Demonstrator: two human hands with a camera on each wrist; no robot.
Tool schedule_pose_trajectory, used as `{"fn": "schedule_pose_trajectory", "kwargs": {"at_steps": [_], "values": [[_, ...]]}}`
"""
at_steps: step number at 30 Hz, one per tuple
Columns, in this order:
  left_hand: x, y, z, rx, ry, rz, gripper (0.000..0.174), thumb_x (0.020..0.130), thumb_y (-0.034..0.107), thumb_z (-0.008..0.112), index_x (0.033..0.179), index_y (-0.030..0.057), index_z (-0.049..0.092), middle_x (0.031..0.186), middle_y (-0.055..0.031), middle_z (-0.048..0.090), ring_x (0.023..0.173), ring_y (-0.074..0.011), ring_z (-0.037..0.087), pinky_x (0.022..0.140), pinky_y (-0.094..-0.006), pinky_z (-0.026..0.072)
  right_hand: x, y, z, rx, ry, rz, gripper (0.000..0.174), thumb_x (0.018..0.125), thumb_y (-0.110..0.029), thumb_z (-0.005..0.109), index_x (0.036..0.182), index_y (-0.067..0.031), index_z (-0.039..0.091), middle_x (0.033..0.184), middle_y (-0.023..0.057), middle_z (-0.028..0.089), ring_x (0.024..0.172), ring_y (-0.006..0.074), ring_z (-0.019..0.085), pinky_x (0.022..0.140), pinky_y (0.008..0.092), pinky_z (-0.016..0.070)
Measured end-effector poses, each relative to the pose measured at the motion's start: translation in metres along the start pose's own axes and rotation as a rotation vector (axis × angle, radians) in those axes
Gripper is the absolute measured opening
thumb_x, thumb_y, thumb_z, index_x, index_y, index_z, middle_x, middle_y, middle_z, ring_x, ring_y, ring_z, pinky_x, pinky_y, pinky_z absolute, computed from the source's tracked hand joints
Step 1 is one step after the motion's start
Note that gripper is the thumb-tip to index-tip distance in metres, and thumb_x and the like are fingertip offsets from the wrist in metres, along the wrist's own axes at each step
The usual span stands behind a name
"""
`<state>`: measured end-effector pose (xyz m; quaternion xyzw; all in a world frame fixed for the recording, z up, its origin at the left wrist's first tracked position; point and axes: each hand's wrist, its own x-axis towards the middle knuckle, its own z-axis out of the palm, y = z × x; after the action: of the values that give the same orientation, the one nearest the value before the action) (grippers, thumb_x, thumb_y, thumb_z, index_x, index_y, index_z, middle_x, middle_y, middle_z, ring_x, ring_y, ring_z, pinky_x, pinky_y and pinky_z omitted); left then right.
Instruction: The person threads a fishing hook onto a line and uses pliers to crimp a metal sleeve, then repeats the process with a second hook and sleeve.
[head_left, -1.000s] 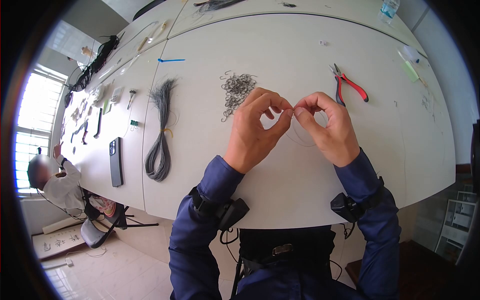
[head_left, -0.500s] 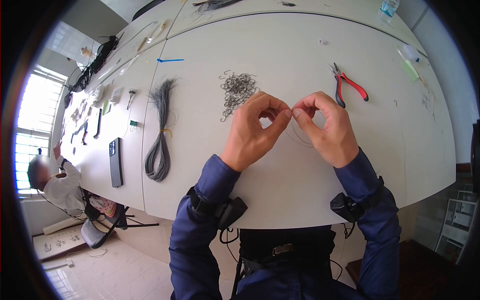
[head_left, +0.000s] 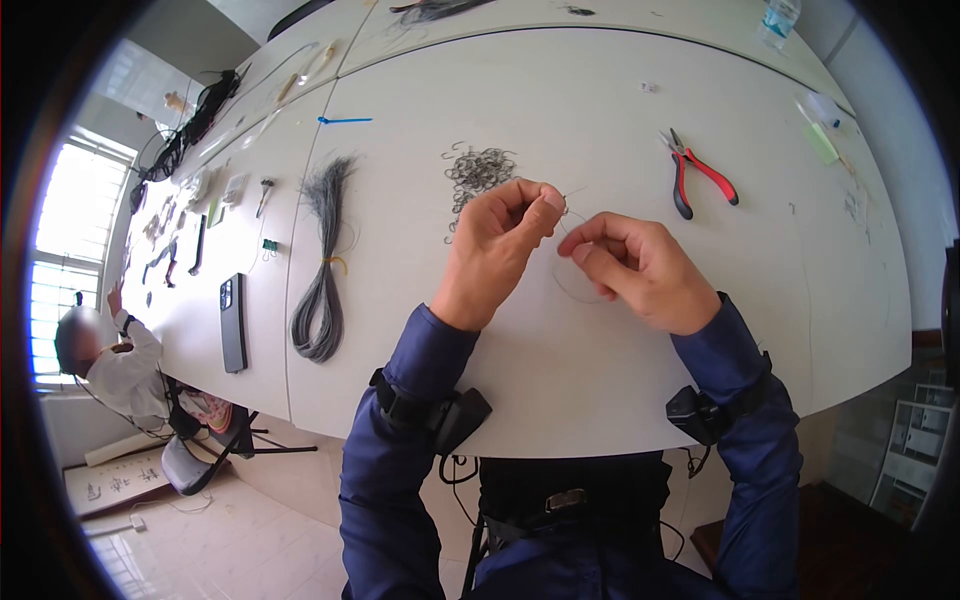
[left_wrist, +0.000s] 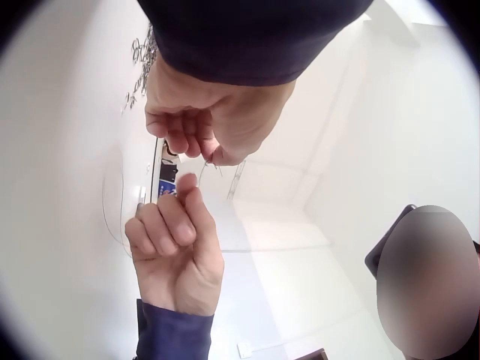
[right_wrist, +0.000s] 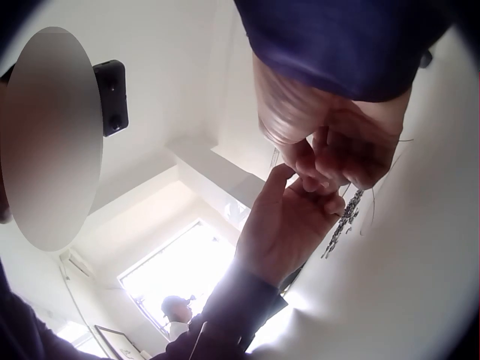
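Note:
In the head view my left hand [head_left: 497, 245] pinches a small dark fish hook [head_left: 565, 203] between thumb and forefinger, mostly covered by the fingertips. A thin clear line [head_left: 562, 289] runs from there in a loose loop to my right hand [head_left: 640, 268], and a short end sticks out past the hook. Right thumb and forefinger are close together on the line, slightly below and right of the left fingertips; the other fingers curl in. A pile of dark hooks [head_left: 482, 170] lies just beyond the left hand.
Red-handled pliers [head_left: 700, 172] lie at the right. Left of my hands are a tied grey bundle of strands [head_left: 322, 270], a black phone [head_left: 232, 323] and a blue strip [head_left: 345, 121]. A bottle [head_left: 777, 22] stands far right; another person [head_left: 125, 355] sits at the far left.
My hands were fingertip to fingertip. Now the right hand has drawn down and away, the left has moved slightly up and left, and the hook and line show between them.

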<state>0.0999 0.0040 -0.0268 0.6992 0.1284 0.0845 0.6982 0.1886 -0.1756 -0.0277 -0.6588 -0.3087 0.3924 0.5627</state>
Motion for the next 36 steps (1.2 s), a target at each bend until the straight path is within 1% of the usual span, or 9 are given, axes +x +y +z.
{"fn": "schedule_pose_trajectory", "kwargs": {"at_steps": [4,8,13,19,28,31,34,35,36], "values": [[0.004,-0.004,-0.004,-0.037,0.004,-0.030,0.025,0.102,0.024,0.059,0.089,0.0021,0.062,0.086,-0.0009,0.057,0.078,-0.0091,0.050,0.074,-0.0262,0.0426,-0.004,-0.014,-0.005,-0.026,0.087,-0.051,0.024,0.102,-0.019,0.057,0.096,0.0008,0.069,0.075,-0.0044,0.062,0.065,0.0034,0.044,0.061,0.0228,0.0380],[0.005,-0.005,-0.006,-0.091,-0.030,-0.040,0.024,0.102,0.023,0.058,0.089,0.0024,0.061,0.087,-0.0007,0.056,0.079,-0.0098,0.051,0.074,-0.0264,0.0426,-0.003,-0.012,-0.007,0.017,0.245,-0.157,0.027,0.103,-0.022,0.056,0.092,-0.0004,0.068,0.076,-0.0040,0.061,0.067,0.0027,0.042,0.061,0.0233,0.0363],[0.008,-0.011,-0.009,-0.260,-0.070,-0.066,0.021,0.102,0.021,0.058,0.091,0.0033,0.060,0.088,-0.0010,0.056,0.079,-0.0111,0.051,0.075,-0.0269,0.0429,-0.001,-0.007,-0.008,-0.114,0.339,-0.148,0.028,0.101,-0.022,0.057,0.086,-0.0008,0.067,0.071,-0.0044,0.058,0.064,0.0028,0.040,0.059,0.0229,0.0345],[0.010,-0.013,-0.015,-0.427,-0.084,-0.123,0.018,0.102,0.018,0.057,0.091,0.0037,0.060,0.088,-0.0016,0.056,0.080,-0.0114,0.052,0.075,-0.0276,0.0442,0.000,-0.003,-0.008,-0.216,0.204,-0.131,0.029,0.097,-0.021,0.058,0.079,-0.0003,0.065,0.059,-0.0062,0.043,0.055,0.0029,0.034,0.051,0.0244,0.0281],[0.009,-0.013,-0.013,-0.404,-0.118,-0.142,0.019,0.101,0.017,0.056,0.088,0.0037,0.060,0.087,-0.0016,0.056,0.078,-0.0108,0.052,0.074,-0.0263,0.0449,0.008,0.010,-0.011,-0.278,0.537,-0.157,0.029,0.096,-0.023,0.060,0.080,0.0004,0.067,0.055,-0.0037,0.041,0.054,0.0044,0.036,0.052,0.0246,0.0311],[0.010,-0.013,-0.015,-0.404,-0.128,-0.134,0.019,0.101,0.017,0.056,0.088,0.0037,0.060,0.087,-0.0015,0.056,0.078,-0.0107,0.052,0.074,-0.0263,0.0447,0.003,0.005,-0.018,-0.369,0.577,-0.074,0.023,0.095,-0.023,0.062,0.091,-0.0012,0.069,0.067,0.0020,0.053,0.061,0.0100,0.047,0.060,0.0280,0.0412],[0.010,-0.015,-0.016,-0.405,-0.139,-0.117,0.019,0.101,0.018,0.057,0.088,0.0042,0.060,0.087,-0.0013,0.056,0.078,-0.0104,0.052,0.074,-0.0259,0.0443,0.008,0.017,-0.037,-0.873,0.863,-0.428,0.024,0.092,-0.023,0.065,0.106,-0.0033,0.068,0.092,0.0082,0.065,0.081,0.0202,0.058,0.077,0.0359,0.0486],[0.011,-0.014,-0.016,-0.392,-0.135,-0.114,0.019,0.101,0.018,0.057,0.088,0.0045,0.060,0.087,-0.0012,0.056,0.078,-0.0102,0.052,0.074,-0.0258,0.0441,0.007,0.019,-0.050,-0.912,0.839,-0.321,0.036,0.090,-0.027,0.067,0.120,-0.0059,0.065,0.116,0.0139,0.063,0.105,0.0311,0.058,0.094,0.0429,0.0468],[0.011,-0.014,-0.015,-0.379,-0.130,-0.112,0.018,0.100,0.018,0.057,0.088,0.0047,0.060,0.087,-0.0010,0.056,0.078,-0.0099,0.052,0.074,-0.0257,0.0440,0.006,0.024,-0.062,-1.029,0.862,-0.284,0.039,0.090,-0.029,0.067,0.122,-0.0060,0.065,0.116,0.0146,0.063,0.107,0.0319,0.058,0.096,0.0427,0.0463]]}}
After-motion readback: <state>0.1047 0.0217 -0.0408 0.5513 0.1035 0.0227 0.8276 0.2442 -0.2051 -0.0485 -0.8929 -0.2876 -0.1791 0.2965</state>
